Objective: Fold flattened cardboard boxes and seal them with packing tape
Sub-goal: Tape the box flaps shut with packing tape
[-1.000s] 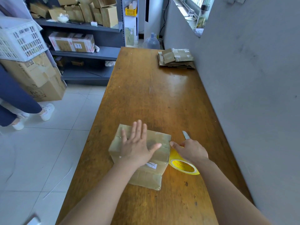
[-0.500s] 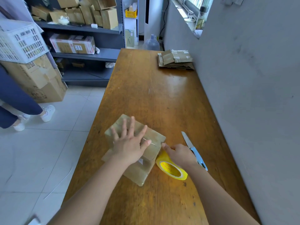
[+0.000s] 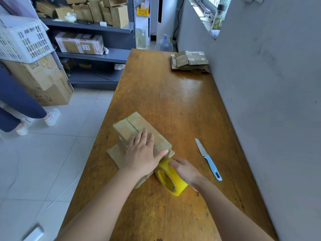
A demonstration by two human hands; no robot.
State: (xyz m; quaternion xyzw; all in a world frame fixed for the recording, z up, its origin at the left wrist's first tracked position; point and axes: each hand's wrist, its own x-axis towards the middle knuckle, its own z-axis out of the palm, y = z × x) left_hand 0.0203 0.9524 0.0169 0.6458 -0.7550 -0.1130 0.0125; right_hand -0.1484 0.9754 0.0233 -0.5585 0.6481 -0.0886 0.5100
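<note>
A folded cardboard box [image 3: 139, 134] was seen lying on the wooden table [image 3: 175, 101], turned at an angle, with its taped seam running along the top face. The left hand [image 3: 142, 153] was laid flat on the near part of that top face, palm down, the fingers stretched out together and the thumb spread toward the box's near right corner. A loose cardboard flap [image 3: 114, 154] was visible lying flat on the table at the box's left, partly hidden under the forearm. Just beside the box's near right corner, a yellow roll of packing tape [image 3: 171, 177] was held on edge by the right hand [image 3: 185, 169], whose fingers were curled over the roll's rim; whether a strip ran from the roll to the box could not be told, perhaps because the thumb covered that spot. To the right of the box, apart from it, a knife [image 3: 207, 159] with a light blue handle was laid on the table. Well beyond the box, at the table's far right end, a stack of flattened boxes [image 3: 189, 62] was placed against the grey wall [image 3: 269, 84].
</note>
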